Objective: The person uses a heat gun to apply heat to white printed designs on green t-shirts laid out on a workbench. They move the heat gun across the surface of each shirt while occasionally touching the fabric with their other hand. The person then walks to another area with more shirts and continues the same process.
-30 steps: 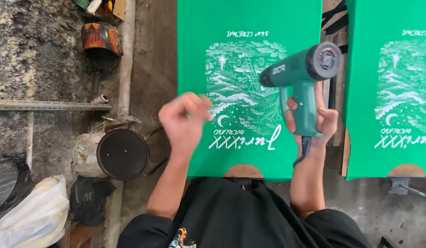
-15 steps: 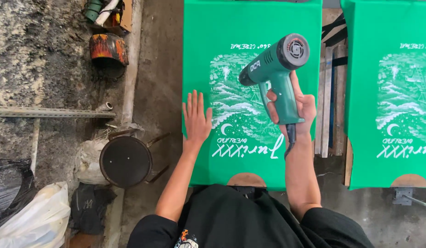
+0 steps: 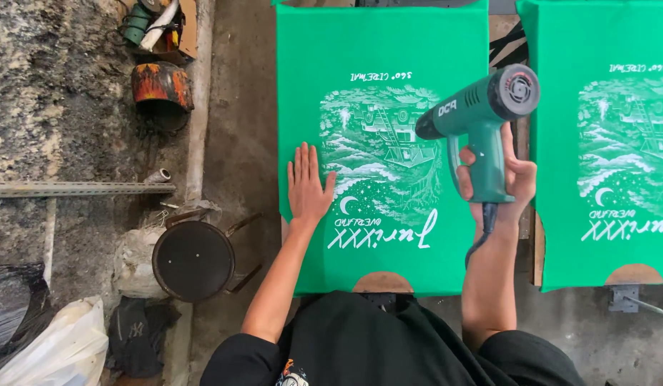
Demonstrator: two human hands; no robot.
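Gripping green heat gun (image 3: 482, 121), right hand (image 3: 507, 182) clenched on handle | left hand (image 3: 306, 187) flat, fingers spread, on green printed shirt (image 3: 378, 64)

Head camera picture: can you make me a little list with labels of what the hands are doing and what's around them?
Left hand: flat, fingers spread, on the green shirt
Right hand: grips the handle of the green heat gun
Heat gun: nozzle aimed at the white print
Second green shirt: to the right, same print
Floor at left: round dark stool, rusty can, white bag
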